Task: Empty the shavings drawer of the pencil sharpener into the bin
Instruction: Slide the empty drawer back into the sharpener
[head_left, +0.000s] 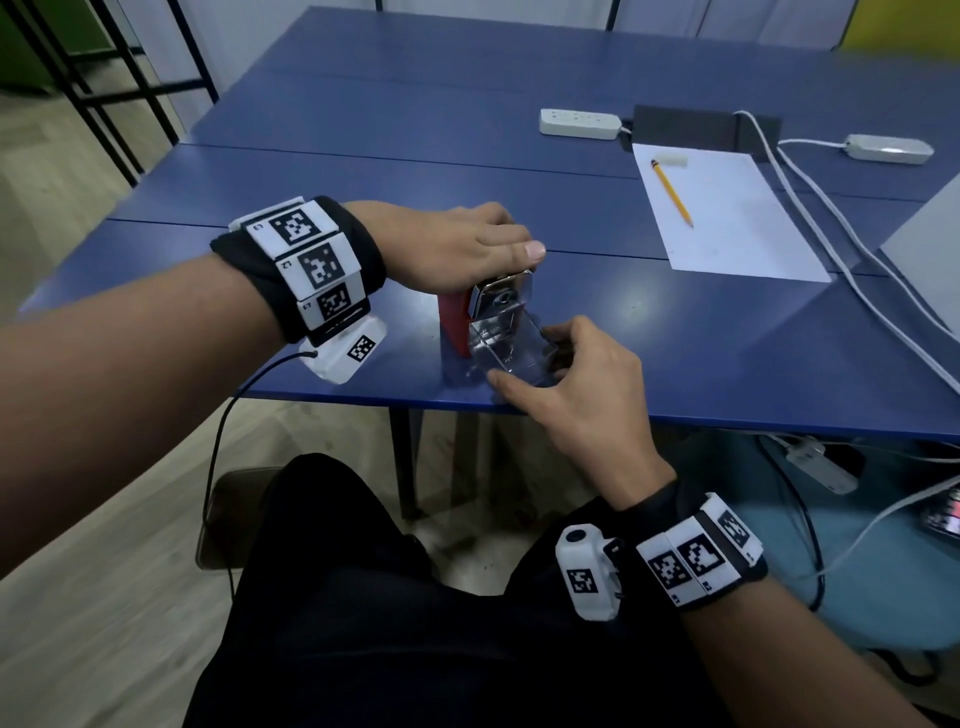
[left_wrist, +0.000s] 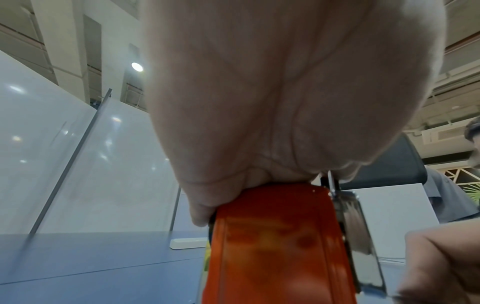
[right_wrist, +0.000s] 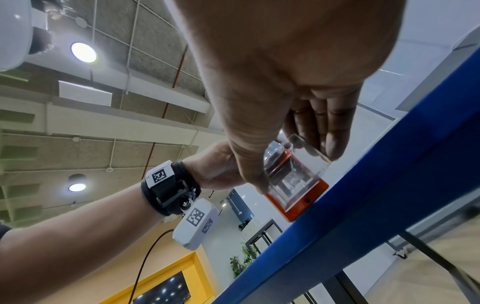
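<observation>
A red pencil sharpener (head_left: 453, 323) with a metal front plate (head_left: 500, 297) stands near the blue table's front edge (head_left: 675, 410). My left hand (head_left: 467, 249) lies over its top and grips it; the left wrist view shows the palm (left_wrist: 259, 123) pressed on the red body (left_wrist: 272, 236). The clear shavings drawer (head_left: 506, 345) sticks partly out of the front towards me. My right hand (head_left: 524, 358) pinches it between thumb and fingers. In the right wrist view the thumb (right_wrist: 259, 181) and fingertips (right_wrist: 335, 148) hold the drawer (right_wrist: 293, 179) on both sides.
A sheet of paper (head_left: 727, 218) with a yellow pencil (head_left: 672, 193) and an eraser (head_left: 670, 161) lies at the back right. Two power strips (head_left: 579, 123) and white cables (head_left: 831, 234) are behind it. A teal round object (head_left: 883, 545) sits under the table on the right. My dark-clad legs (head_left: 415, 623) are below.
</observation>
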